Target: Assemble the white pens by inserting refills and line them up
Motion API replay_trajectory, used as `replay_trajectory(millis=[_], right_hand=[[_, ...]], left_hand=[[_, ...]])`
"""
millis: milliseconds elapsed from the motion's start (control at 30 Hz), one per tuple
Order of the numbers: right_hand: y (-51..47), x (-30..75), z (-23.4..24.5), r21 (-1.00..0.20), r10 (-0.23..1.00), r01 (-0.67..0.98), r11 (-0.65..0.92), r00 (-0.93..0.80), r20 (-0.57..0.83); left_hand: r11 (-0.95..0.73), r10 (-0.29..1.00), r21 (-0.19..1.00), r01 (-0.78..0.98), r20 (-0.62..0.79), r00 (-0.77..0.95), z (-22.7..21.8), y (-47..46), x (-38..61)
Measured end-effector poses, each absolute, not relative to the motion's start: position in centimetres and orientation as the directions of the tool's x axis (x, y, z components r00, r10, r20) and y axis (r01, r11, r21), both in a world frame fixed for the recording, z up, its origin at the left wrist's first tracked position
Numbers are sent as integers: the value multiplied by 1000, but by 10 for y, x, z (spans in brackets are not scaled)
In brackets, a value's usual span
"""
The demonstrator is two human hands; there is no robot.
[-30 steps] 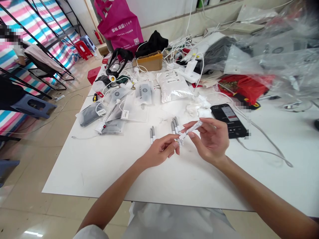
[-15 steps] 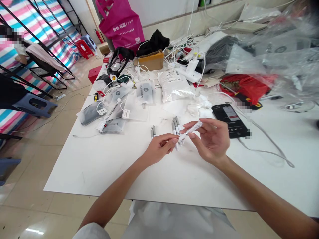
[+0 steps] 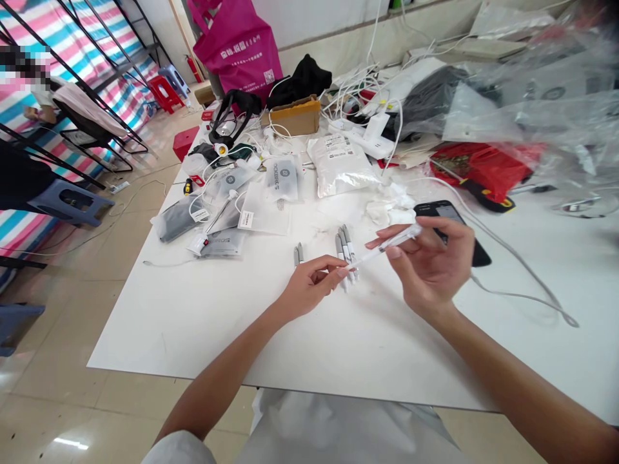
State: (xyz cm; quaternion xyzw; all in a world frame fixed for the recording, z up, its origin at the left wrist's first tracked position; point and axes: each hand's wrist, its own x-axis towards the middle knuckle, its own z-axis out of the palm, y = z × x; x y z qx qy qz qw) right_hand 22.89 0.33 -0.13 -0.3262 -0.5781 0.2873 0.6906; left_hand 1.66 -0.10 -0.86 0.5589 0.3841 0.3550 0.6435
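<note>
My right hand (image 3: pixel 430 264) pinches a thin clear plastic sleeve (image 3: pixel 387 245) with a pen-like item inside, held slanted above the white table (image 3: pixel 193 316). My left hand (image 3: pixel 312 287) is closed in a pinch on the sleeve's lower left end. Just behind my hands lie several grey pens (image 3: pixel 345 248) in a bundle, and a pair of pens (image 3: pixel 298 254) lies to their left.
A black phone (image 3: pixel 452 222) with a white cable (image 3: pixel 522 296) lies right of my hands. Sealed pouches (image 3: pixel 278 183), a silver bag (image 3: pixel 341 164), a cardboard box (image 3: pixel 293 116), tangled cables, a red bag (image 3: pixel 483 164) and clear plastic wrap crowd the far side. Stools and a pink bag (image 3: pixel 239 45) stand at left.
My right hand has drawn the sleeve to the right and slightly up, stretching it out from my left hand's pinch. It now covers part of the phone.
</note>
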Motion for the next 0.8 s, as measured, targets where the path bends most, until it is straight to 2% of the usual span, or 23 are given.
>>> replay_trajectory(millis=[100,167,300,367,433,500,567,800], right_hand=[[12,233,2,-819,814,-128,559,268,515],[18,235,2,-847,869,-232,478,267,417],[20,235,1,-896,970,-373,243,71,233],[15,233,-2,-948,985,-286,141,-55,163],[8,231,-5,-990,984,-98,101,-137,114],[3,229,-6,-991,980,57,124,-163,113],[1,229,-7,-982,979,102,161,-145,145],[9,234,-6,-968,975,-116,222,51,218]], left_hand=[[121,891,992,-31,-95,443,-9,0,16],[120,898,992,-29,-96,429,-9,1,16],[71,921,997,22,-73,382,-7,2,14],[18,930,997,71,-42,365,-6,2,14],[-36,935,993,113,-7,356,-4,3,14],[-71,935,987,144,15,354,-4,3,14],[-86,935,983,160,25,353,-4,3,14],[-102,946,983,153,48,322,-7,4,13]])
